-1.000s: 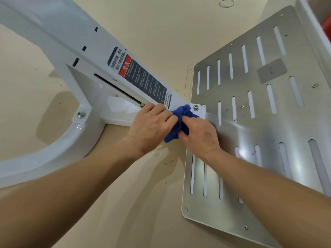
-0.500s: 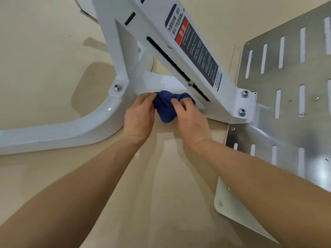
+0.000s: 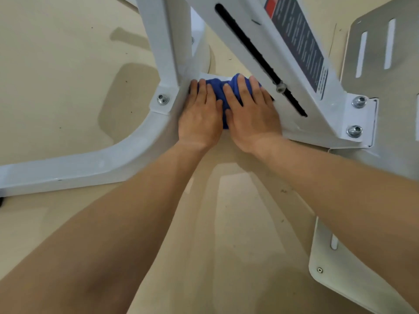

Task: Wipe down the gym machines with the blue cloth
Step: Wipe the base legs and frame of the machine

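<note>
The bunched blue cloth (image 3: 218,89) lies on a low white crossbar of the gym machine frame (image 3: 127,155), tucked between an upright post (image 3: 158,41) and a slanted white beam (image 3: 260,37) with a black slot. My left hand (image 3: 200,118) and my right hand (image 3: 251,116) press side by side on the cloth, fingers flat over it. Most of the cloth is hidden under the hands; blue shows at the fingertips and between the palms.
A slotted metal footplate (image 3: 383,71) lies on the floor at the right, its lower corner (image 3: 328,268) showing past my right forearm. Bolts (image 3: 354,131) fix the beam's white bracket. A warning label (image 3: 299,41) runs along the beam. Beige floor (image 3: 56,75) surrounds the frame.
Both hands slid the cloth left from the beam's bolted end to the low crossbar under the beam, then flattened onto it. The view moved in closer.
</note>
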`<move>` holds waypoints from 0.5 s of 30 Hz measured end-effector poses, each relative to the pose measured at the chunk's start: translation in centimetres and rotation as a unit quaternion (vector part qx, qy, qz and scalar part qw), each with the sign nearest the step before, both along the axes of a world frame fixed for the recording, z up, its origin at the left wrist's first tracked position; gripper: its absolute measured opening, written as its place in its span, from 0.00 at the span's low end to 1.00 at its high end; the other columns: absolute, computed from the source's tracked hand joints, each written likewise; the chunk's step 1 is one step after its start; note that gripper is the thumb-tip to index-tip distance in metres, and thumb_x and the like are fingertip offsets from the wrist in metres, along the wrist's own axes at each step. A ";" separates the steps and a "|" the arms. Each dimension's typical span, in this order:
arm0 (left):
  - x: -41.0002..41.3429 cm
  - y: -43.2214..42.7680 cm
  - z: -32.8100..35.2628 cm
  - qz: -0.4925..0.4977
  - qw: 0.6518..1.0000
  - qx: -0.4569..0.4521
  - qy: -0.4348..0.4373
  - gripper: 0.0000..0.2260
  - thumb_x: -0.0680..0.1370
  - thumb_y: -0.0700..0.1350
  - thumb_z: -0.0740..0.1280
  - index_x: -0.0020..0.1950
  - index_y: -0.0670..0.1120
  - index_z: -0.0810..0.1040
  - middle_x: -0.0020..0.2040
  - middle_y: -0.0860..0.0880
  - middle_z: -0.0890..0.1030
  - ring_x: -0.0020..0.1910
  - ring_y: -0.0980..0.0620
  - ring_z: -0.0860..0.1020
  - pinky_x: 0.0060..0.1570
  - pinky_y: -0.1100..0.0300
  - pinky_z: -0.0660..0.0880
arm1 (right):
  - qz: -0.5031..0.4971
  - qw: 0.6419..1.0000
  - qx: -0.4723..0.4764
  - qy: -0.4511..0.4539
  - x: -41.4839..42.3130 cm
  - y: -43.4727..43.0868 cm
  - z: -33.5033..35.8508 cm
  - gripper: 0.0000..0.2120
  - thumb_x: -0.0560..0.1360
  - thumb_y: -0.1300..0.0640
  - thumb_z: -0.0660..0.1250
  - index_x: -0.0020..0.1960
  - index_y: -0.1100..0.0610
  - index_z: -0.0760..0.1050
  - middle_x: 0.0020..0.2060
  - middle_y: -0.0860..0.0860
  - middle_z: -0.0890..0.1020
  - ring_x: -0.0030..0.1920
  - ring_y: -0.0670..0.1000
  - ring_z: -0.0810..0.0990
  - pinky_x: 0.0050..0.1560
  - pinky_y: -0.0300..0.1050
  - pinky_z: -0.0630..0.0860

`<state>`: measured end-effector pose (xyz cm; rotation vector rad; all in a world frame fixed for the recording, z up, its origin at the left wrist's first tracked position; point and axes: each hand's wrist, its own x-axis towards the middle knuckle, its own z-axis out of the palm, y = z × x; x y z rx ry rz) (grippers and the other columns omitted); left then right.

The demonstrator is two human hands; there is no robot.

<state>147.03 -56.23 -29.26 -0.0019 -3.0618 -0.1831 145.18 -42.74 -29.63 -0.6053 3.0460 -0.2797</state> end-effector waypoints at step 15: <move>-0.1 0.9 1.7 0.034 0.998 0.041 -0.016 0.23 0.85 0.46 0.47 0.77 0.35 0.61 0.78 0.38 0.60 0.79 0.43 0.54 0.78 0.55 0.46 | -0.010 0.999 0.044 -0.025 2.5 -0.8 0.3 0.29 0.84 0.50 0.51 0.81 0.56 0.48 0.80 0.59 0.50 0.80 0.61 0.47 0.79 0.56 0.46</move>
